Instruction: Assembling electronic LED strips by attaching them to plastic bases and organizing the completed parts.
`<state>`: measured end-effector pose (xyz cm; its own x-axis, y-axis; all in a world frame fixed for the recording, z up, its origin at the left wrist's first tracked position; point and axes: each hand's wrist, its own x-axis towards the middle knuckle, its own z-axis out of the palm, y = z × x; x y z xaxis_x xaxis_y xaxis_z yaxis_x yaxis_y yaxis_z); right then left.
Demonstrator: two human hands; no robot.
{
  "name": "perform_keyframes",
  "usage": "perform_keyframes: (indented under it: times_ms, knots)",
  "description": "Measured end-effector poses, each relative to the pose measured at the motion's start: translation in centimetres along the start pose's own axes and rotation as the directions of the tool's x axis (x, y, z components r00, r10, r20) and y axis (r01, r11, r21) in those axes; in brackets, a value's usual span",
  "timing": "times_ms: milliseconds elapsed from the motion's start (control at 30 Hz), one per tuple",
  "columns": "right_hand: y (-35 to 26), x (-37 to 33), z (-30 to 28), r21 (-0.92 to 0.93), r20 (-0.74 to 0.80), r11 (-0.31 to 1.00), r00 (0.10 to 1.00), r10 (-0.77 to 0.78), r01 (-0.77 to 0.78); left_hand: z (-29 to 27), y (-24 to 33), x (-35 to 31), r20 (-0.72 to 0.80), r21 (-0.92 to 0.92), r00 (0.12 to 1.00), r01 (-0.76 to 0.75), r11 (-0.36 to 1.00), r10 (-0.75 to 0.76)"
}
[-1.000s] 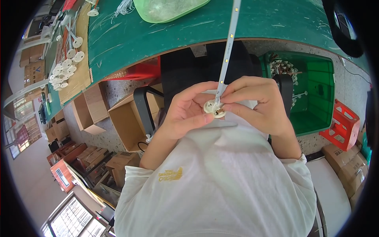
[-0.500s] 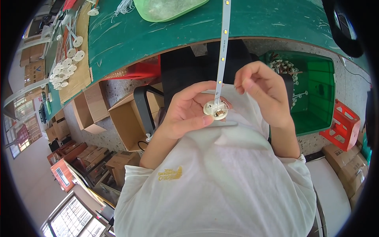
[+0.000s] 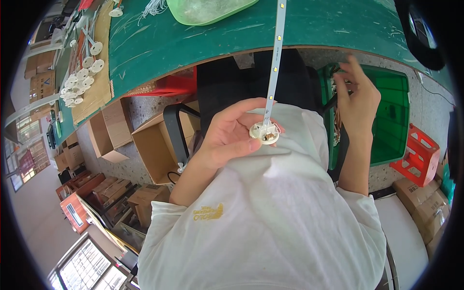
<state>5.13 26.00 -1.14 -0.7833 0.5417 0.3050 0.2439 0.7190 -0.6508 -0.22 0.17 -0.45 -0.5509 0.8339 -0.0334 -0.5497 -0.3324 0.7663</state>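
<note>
My left hand (image 3: pixel 229 134) is closed on a round white end cap (image 3: pixel 265 134), pinching its rim between thumb and fingers. Small brown parts and a thin wire show inside the cap. From it a narrow LED strip (image 3: pixel 274 72) with spaced yellow chips rises toward the green table. My right hand (image 3: pixel 358 99) is raised away from the cap, over the near side of a green crate (image 3: pixel 392 116). Its fingers are apart, and I see nothing between them.
Several strips with round white caps (image 3: pixel 79 82) lie on cardboard at the left of the green table (image 3: pixel 145 63). A light green basin (image 3: pixel 212 19) stands on it. Open cardboard boxes (image 3: pixel 154 150) are on the floor at left; a red stool (image 3: pixel 416 154) stands beyond the crate.
My right hand has moved right and forward, from beside the end cap to over the green crate, and its fingers have spread. My left hand keeps the cap nearly in place; the strip leans slightly more right.
</note>
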Motion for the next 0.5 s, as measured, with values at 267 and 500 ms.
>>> perform_keyframes:
  times_ms: [267, 500]
  knots:
    - [-4.8, -1.4, -1.5, 0.706, 0.482, 0.702, 0.791, -0.377, -0.096, 1.4, -0.3, 0.3, -0.152, 0.25, 0.985, -0.041, 0.967, 0.081]
    - [-5.1, -1.6, -0.7, 0.694, 0.461, 0.72, 0.773, -0.435, -0.008, 1.4, 0.0, 0.3, -0.148, 0.325, 0.986, -0.03, 0.945, 0.082]
